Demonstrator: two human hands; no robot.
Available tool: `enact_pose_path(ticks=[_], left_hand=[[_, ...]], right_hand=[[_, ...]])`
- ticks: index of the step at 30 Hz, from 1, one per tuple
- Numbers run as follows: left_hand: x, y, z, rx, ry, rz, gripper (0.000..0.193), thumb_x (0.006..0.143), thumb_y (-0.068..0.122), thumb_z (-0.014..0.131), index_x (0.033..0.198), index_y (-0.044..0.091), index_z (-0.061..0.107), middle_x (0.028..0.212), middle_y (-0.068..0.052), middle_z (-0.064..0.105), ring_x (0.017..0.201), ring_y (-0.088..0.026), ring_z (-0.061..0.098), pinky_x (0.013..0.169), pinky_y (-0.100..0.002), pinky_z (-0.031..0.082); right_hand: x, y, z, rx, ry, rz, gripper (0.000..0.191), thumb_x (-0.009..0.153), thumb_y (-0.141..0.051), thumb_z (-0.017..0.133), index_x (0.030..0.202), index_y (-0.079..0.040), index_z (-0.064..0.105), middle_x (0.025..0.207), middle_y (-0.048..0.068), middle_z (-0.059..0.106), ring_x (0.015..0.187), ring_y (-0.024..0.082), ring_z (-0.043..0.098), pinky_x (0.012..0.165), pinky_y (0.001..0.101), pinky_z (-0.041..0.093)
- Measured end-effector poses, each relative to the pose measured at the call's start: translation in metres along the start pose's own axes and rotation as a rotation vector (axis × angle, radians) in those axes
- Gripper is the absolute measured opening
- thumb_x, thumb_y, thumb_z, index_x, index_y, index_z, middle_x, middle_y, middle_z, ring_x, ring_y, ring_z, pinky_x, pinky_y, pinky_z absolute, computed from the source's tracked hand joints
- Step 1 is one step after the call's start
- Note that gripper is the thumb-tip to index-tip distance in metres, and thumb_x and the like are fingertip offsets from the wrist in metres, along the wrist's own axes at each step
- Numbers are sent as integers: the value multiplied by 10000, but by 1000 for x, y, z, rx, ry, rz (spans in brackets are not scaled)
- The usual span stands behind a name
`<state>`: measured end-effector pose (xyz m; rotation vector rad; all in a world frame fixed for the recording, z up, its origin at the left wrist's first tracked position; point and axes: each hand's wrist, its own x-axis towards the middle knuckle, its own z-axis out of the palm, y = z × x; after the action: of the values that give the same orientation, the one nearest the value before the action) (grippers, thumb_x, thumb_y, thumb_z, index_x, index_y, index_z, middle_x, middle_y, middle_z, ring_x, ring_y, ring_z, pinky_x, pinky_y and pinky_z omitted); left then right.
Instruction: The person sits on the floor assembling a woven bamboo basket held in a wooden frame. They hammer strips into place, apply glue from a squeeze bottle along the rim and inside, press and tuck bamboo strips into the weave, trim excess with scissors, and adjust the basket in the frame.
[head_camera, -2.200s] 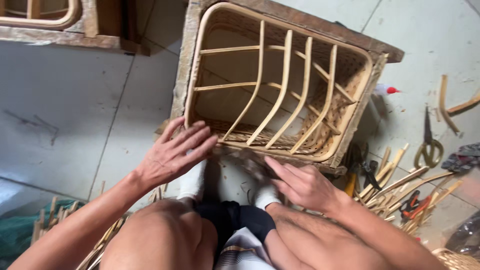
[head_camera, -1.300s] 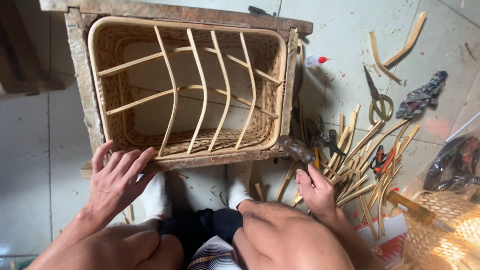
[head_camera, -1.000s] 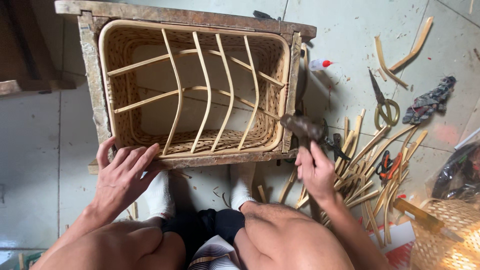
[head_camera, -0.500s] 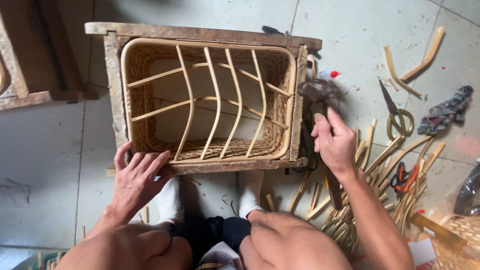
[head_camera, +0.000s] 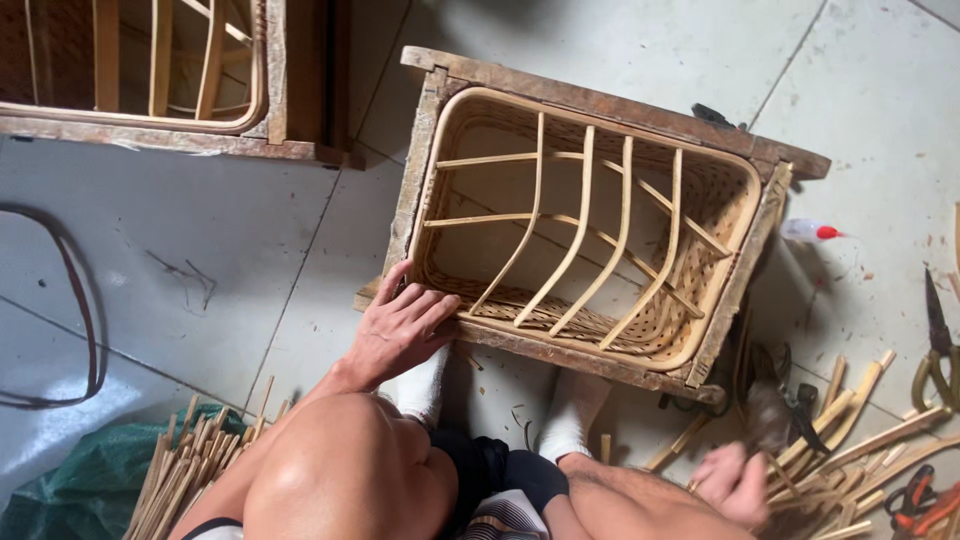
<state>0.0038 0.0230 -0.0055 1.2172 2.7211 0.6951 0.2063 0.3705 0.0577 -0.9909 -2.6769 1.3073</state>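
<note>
1. Nearest the camera, at 6 o'clock, the person sits with bare knees drawn up and white-socked feet (head_camera: 570, 420) planted on the tiled floor (head_camera: 200, 250) just short of the work.

2. The right hand (head_camera: 735, 482) is low at 5 o'clock, blurred, over a litter of cut cane strips (head_camera: 850, 440). It looks closed around the dark handle of a tool (head_camera: 768, 415), perhaps a hammer, though the blur keeps me from telling how tight the grip is.

3. The left hand (head_camera: 400, 325) lies at 7 o'clock from the basket, fingers spread and flat, pressing on the near corner of the wooden form. Its grip is wide open and holds nothing; it only steadies.

4. The rattan basket (head_camera: 590, 230) sits at centre inside a rough wooden frame (head_camera: 600, 100) that rests on the floor. Its rim is bent round and complete, and the side walls look closely woven. The bottom is only a skeleton: four or five long curved ribs crossed by two rails, with the floor showing through the gaps. By my judgement the shell is done and the base weaving is what remains.

5. At 8 o'clock a bundle of cane splints (head_camera: 185, 465) lies on green cloth, a supply not yet used.

6. At 3 o'clock, shears (head_camera: 935, 340) and a small white bottle with a red cap (head_camera: 812, 231) lie apart from the frame.

7. Farthest, at 11 o'clock, a second frame (head_camera: 170, 80) holds another ribbed basket, also open-bottomed as far as it shows.
</note>
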Motion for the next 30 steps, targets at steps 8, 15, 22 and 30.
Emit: enact_pose_path(ticks=[8,15,22,30], left_hand=[[-5,9,-3,5,-8,-27,433,782,268,832,1155,95,696,923,-18,669,915,-183,638,1195,-519,298],[-6,30,-5,27,-56,-97,407,748,272,857,1092,108,715,887,16,687,859,-164,629,1164,-471,294],[7,44,-11,68,-118,-208,375,761,272,849,1082,131,716,916,32,700,910,-152,643,1184,-444,291],[0,33,-40,-140,184,-194,531,801,281,793,1251,38,649,1217,-153,689,1199,-281,624,1086,-440,456]], right_hand=[[-4,-130,-36,-426,-812,-924,207,910,-208,657,1063,-101,746,967,86,714,1100,309,765,953,402,604],[-67,-45,-19,-273,-343,-445,197,942,-219,676,1062,-81,749,962,105,749,893,251,744,772,374,598],[10,115,-27,-180,378,143,222,980,-191,678,1120,-36,754,917,123,768,698,194,722,563,327,594],[243,113,-64,124,374,-54,739,885,-224,814,1431,81,419,1242,128,569,1020,225,667,829,367,593]])
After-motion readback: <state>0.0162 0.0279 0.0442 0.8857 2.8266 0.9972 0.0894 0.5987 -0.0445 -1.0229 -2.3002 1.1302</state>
